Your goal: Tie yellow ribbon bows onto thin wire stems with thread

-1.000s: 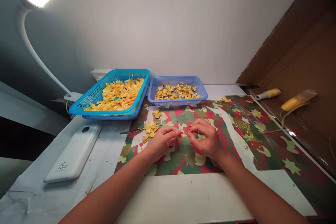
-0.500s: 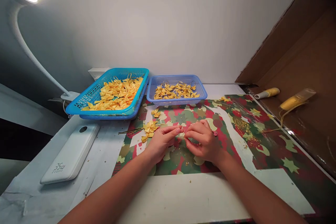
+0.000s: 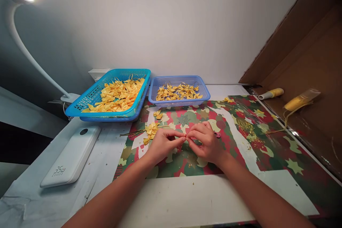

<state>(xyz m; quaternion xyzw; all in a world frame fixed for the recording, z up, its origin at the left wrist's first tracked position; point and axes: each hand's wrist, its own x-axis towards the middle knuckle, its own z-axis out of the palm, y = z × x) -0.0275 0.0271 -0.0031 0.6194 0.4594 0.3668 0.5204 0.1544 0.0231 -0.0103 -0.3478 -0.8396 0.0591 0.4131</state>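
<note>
My left hand [image 3: 165, 145] and my right hand [image 3: 204, 140] meet fingertip to fingertip over the patterned sheet [image 3: 221, 121]. Both are closed in a pinch on a thin yellowish thread [image 3: 181, 145], and a small loop of it hangs below the fingers. The fingertips cover most of it. Left of my left hand lie yellow ribbon bows [image 3: 151, 130] with a bundle of thin gold stems [image 3: 135, 133]. Another small bow [image 3: 158, 114] rests farther back. A small dark-pink object [image 3: 218, 135] shows partly behind my right hand.
A turquoise basket [image 3: 76, 109] full of yellow bows sits stacked on a blue one at the back left. Beside it stands a periwinkle basket [image 3: 179, 103] with more bows. A power bank [image 3: 71, 156], a lamp [image 3: 34, 57], thread scraps [image 3: 245, 128] and a yellow thread spool [image 3: 299, 101] surround the workspace.
The fingertips of both hands have drawn together, and the thread between them is now more hidden. The left thumb has lowered and straightened. The view has shifted slightly.
</note>
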